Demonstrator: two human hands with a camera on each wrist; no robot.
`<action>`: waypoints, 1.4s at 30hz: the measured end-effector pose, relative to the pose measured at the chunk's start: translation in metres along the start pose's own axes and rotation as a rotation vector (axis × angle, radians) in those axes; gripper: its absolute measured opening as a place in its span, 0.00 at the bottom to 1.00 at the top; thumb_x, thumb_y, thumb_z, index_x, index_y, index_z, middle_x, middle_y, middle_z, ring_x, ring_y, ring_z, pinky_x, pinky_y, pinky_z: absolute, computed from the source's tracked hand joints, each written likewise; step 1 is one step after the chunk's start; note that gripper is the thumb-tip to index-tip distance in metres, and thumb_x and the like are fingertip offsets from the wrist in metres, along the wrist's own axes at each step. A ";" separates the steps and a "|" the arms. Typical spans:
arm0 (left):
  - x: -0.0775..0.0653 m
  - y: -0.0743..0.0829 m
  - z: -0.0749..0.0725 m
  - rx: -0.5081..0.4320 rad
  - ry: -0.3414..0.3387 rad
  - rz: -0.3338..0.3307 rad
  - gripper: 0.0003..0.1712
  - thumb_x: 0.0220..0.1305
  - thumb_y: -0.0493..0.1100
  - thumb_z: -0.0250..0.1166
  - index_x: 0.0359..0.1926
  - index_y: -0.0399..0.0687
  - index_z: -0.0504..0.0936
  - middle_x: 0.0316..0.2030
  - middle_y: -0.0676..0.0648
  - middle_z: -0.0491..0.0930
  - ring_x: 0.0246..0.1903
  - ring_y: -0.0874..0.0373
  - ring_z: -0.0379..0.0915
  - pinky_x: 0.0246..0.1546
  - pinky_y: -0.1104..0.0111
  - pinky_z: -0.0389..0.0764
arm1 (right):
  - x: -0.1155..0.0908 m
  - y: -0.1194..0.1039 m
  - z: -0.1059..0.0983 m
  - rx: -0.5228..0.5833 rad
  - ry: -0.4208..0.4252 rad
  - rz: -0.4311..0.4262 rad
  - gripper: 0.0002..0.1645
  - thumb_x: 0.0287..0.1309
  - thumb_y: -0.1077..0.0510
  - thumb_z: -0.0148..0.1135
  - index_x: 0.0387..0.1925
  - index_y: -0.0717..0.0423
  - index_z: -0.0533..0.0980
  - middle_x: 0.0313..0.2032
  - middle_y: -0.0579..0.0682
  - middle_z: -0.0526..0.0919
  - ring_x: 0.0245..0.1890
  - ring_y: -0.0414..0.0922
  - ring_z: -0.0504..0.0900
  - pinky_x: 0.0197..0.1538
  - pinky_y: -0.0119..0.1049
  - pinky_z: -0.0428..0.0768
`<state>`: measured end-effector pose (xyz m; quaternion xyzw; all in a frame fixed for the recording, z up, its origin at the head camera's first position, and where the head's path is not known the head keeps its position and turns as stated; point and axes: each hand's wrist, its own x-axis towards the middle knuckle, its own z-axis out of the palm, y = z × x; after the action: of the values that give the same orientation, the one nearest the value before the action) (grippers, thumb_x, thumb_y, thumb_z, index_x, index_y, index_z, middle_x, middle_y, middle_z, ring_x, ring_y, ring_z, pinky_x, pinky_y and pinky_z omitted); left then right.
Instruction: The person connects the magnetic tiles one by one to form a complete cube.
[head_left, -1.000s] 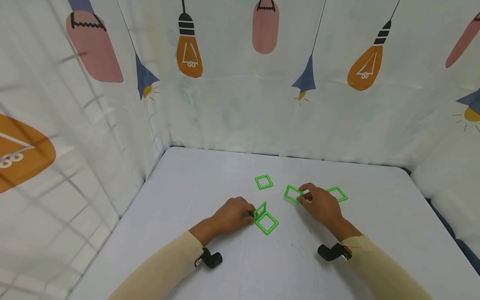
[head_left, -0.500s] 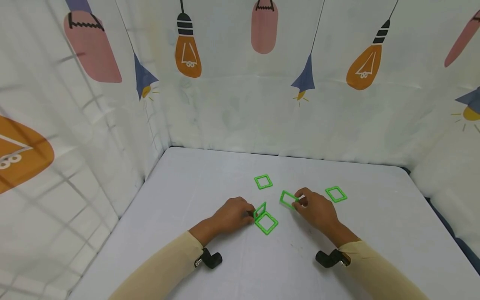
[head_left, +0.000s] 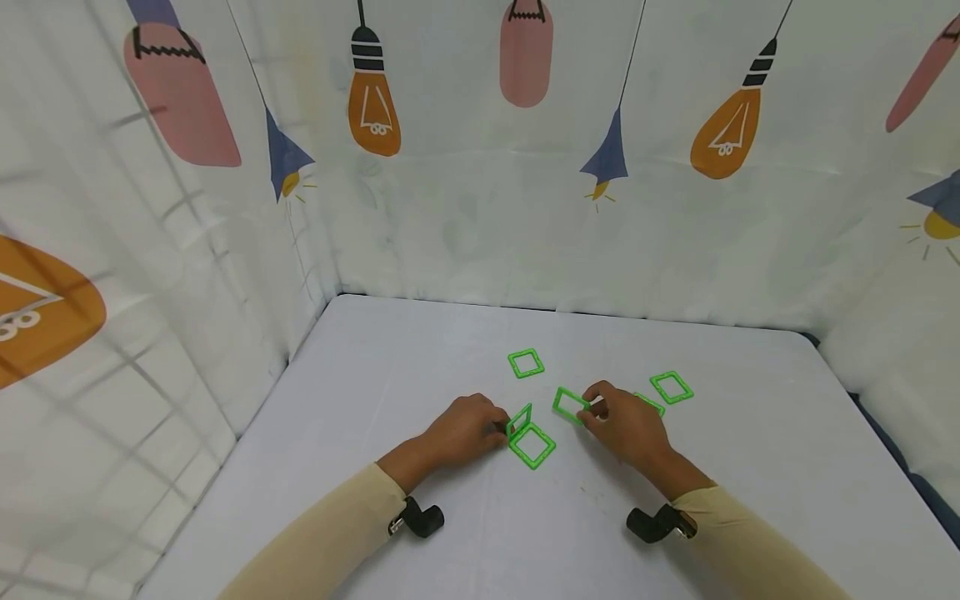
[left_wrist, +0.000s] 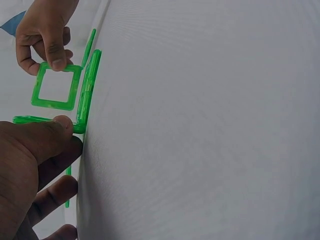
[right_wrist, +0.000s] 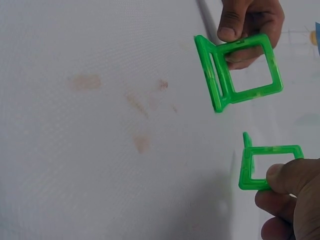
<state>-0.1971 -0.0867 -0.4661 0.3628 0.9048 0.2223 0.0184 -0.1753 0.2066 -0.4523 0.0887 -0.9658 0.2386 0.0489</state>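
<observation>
Near the middle of the table, my left hand point(head_left: 467, 429) pinches an upright green magnetic tile point(right_wrist: 276, 82), an open square frame. Its lower edge meets a second green tile point(right_wrist: 207, 72) lying flat, so the two form an L. To the right, my right hand point(head_left: 628, 425) pinches another green tile point(right_wrist: 245, 170) by one edge between thumb and fingers. That tile is held tilted above the table, a short gap away from the joined pair. In the left wrist view the left thumb presses on the upright tile point(left_wrist: 30, 119).
One loose green tile point(head_left: 527, 363) lies farther back. Another green tile point(head_left: 671, 387) lies at the right, and a third tile point(head_left: 649, 403) shows partly behind the right hand. White table point(head_left: 420, 350) meets a printed cloth backdrop point(head_left: 480, 225) behind and at the sides.
My right hand has moved left and toward me with its tile, closer to the joined pair. A tile formerly hidden behind it now partly shows. The left hand holds still.
</observation>
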 end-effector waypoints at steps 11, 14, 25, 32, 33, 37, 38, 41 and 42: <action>-0.001 0.000 0.000 0.001 0.013 0.009 0.04 0.65 0.46 0.74 0.40 0.56 0.89 0.34 0.64 0.83 0.43 0.63 0.75 0.51 0.61 0.76 | 0.000 -0.006 0.007 -0.001 0.007 -0.007 0.17 0.60 0.49 0.74 0.47 0.47 0.80 0.34 0.43 0.89 0.32 0.41 0.84 0.30 0.38 0.77; -0.001 0.000 0.000 0.002 0.012 0.011 0.03 0.65 0.46 0.74 0.40 0.57 0.89 0.34 0.63 0.83 0.43 0.63 0.75 0.51 0.61 0.76 | -0.001 -0.008 0.007 0.005 0.009 -0.011 0.16 0.60 0.49 0.74 0.47 0.47 0.80 0.34 0.43 0.89 0.32 0.41 0.84 0.30 0.38 0.77; -0.001 -0.001 0.000 0.012 0.009 0.013 0.04 0.65 0.46 0.74 0.40 0.57 0.88 0.35 0.64 0.82 0.43 0.63 0.75 0.51 0.62 0.76 | -0.001 -0.012 0.011 0.016 -0.007 -0.012 0.16 0.60 0.50 0.74 0.47 0.47 0.79 0.35 0.44 0.89 0.32 0.42 0.84 0.30 0.38 0.77; -0.001 0.000 0.000 -0.002 0.004 0.003 0.04 0.65 0.45 0.74 0.40 0.57 0.89 0.34 0.65 0.82 0.43 0.64 0.74 0.50 0.64 0.76 | -0.002 -0.015 0.014 0.011 0.005 -0.027 0.16 0.59 0.50 0.75 0.46 0.47 0.80 0.33 0.43 0.89 0.30 0.41 0.83 0.28 0.37 0.76; -0.001 0.000 0.000 -0.005 0.003 0.002 0.04 0.65 0.45 0.74 0.40 0.57 0.89 0.34 0.65 0.82 0.44 0.64 0.74 0.50 0.64 0.76 | -0.003 -0.016 0.015 0.012 0.004 -0.025 0.16 0.59 0.50 0.75 0.45 0.47 0.80 0.33 0.43 0.88 0.30 0.41 0.83 0.27 0.37 0.76; -0.001 0.000 0.000 -0.004 0.002 0.004 0.04 0.65 0.45 0.74 0.40 0.57 0.89 0.34 0.66 0.82 0.43 0.64 0.74 0.51 0.63 0.76 | -0.003 -0.016 0.017 0.010 -0.009 -0.010 0.16 0.59 0.49 0.75 0.45 0.46 0.80 0.33 0.42 0.88 0.30 0.40 0.82 0.27 0.36 0.75; -0.001 0.000 0.000 -0.002 0.003 0.005 0.04 0.65 0.45 0.74 0.40 0.57 0.89 0.34 0.66 0.81 0.43 0.64 0.74 0.51 0.63 0.75 | -0.003 -0.016 0.018 0.009 -0.010 -0.004 0.16 0.59 0.49 0.75 0.45 0.45 0.79 0.33 0.42 0.88 0.30 0.39 0.82 0.27 0.36 0.75; -0.001 -0.001 0.001 0.004 0.006 0.005 0.04 0.65 0.45 0.73 0.40 0.57 0.89 0.34 0.65 0.81 0.43 0.64 0.74 0.51 0.62 0.75 | -0.004 -0.016 0.020 0.011 -0.010 -0.004 0.16 0.59 0.49 0.75 0.45 0.45 0.79 0.33 0.42 0.88 0.30 0.39 0.82 0.27 0.36 0.75; -0.001 -0.001 0.001 0.006 0.007 0.005 0.04 0.65 0.45 0.73 0.40 0.58 0.89 0.34 0.65 0.81 0.43 0.64 0.74 0.51 0.62 0.75 | -0.004 -0.016 0.020 0.014 -0.011 -0.006 0.16 0.58 0.49 0.75 0.45 0.46 0.79 0.33 0.42 0.88 0.30 0.39 0.82 0.26 0.36 0.75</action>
<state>-0.1967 -0.0876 -0.4674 0.3641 0.9047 0.2208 0.0133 -0.1691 0.1836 -0.4632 0.0934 -0.9642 0.2445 0.0437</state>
